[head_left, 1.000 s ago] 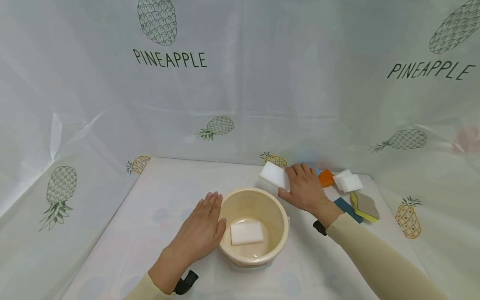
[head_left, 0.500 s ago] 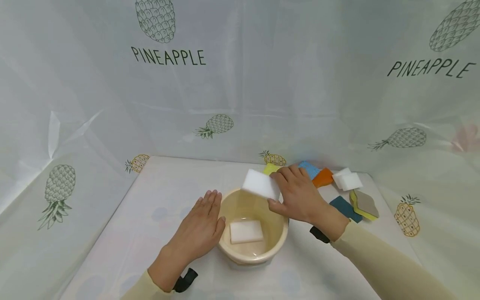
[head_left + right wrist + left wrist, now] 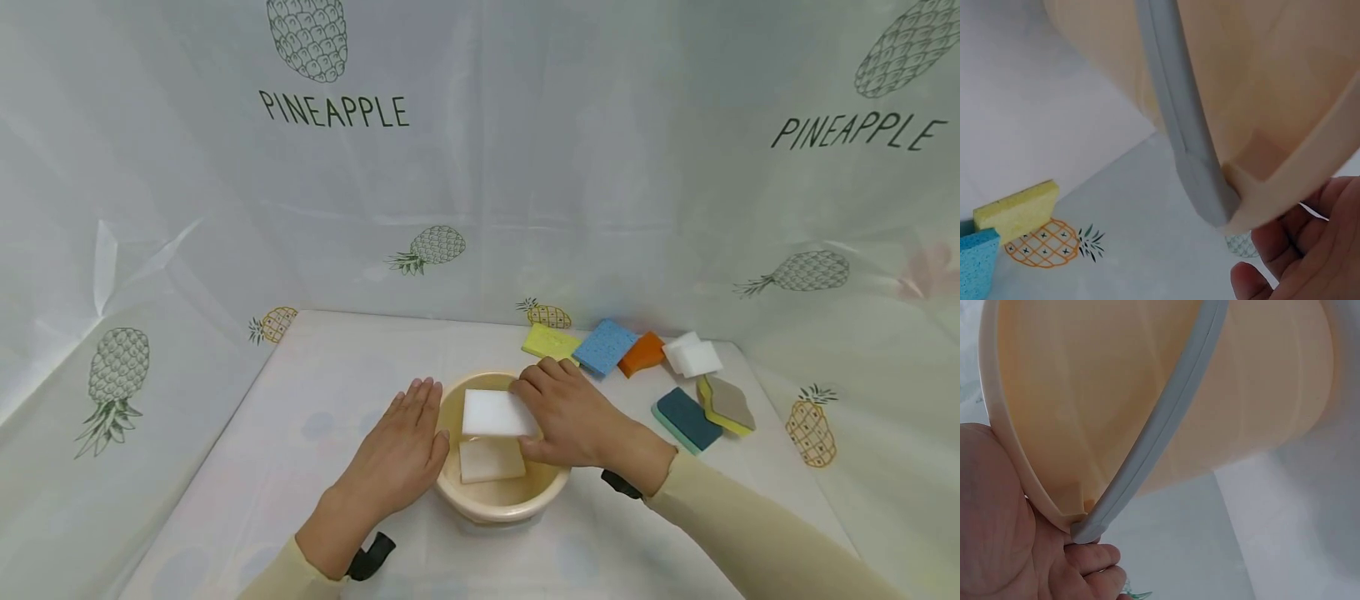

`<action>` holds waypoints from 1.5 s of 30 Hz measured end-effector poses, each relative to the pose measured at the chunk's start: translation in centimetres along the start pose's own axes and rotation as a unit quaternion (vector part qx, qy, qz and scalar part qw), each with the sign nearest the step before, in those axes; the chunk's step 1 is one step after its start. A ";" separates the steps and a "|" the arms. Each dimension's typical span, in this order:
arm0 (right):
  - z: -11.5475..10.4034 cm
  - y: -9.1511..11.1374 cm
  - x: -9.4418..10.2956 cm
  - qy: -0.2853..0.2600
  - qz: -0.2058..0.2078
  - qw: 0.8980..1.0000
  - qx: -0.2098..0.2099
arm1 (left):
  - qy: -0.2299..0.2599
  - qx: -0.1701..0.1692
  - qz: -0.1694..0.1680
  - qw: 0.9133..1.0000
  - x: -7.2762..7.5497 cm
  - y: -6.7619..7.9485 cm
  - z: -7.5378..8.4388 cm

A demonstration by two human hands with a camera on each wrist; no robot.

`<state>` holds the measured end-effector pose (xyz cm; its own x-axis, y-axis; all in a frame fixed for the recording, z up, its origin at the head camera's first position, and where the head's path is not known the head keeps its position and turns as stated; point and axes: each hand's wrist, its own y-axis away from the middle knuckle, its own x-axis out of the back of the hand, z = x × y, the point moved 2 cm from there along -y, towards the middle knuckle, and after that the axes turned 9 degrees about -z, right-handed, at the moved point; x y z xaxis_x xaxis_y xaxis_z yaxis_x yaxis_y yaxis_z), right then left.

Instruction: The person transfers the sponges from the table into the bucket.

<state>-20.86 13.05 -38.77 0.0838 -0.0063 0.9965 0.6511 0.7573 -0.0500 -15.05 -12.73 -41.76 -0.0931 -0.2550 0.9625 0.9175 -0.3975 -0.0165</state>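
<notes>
A cream bucket [image 3: 502,510] stands on the table, and its grey handle [image 3: 1154,425] hangs down the side in both wrist views. My left hand [image 3: 397,450] lies flat, fingers straight, against the bucket's left rim. Over the bucket's mouth, my right hand [image 3: 576,421] pinches a white sponge block [image 3: 495,413] by its right end. In the right wrist view that block is hidden behind the bucket wall. Another white sponge block [image 3: 491,463] lies on the bucket's floor, its far edge overlapped by the held one in the head view.
Toward the back right lie a yellow sponge [image 3: 551,342], a blue sponge [image 3: 606,348], an orange sponge [image 3: 642,354] and white sponge blocks [image 3: 696,358]. Nearer are a dark green-topped sponge [image 3: 688,419] and a yellow sponge with a grey-brown pad [image 3: 727,404]. A pineapple-print sheet [image 3: 480,167] hangs behind.
My right hand has carried the white sponge block from behind the bucket, left and toward me, over its mouth. The yellow and blue sponges are uncovered. My left hand stays put.
</notes>
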 end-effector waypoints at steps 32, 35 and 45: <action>-0.9 -1.4 -0.9 0.015 -0.039 0.999 0.016 | 0.005 0.004 -0.001 1.000 -0.2 0.0 -0.1; -0.9 -1.5 -1.0 0.019 -0.044 0.999 0.014 | 0.004 0.004 -0.001 1.000 -0.3 0.0 0.0; -0.8 -1.5 -1.1 0.036 -0.047 0.998 0.016 | 0.008 0.005 -0.005 1.000 -0.2 -0.1 0.0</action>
<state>-21.29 11.37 -39.88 0.0778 -0.1250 0.9891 0.6340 0.7718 0.0477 -15.11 -12.61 -41.92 -0.1092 -0.2653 0.9580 0.9205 -0.3907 -0.0033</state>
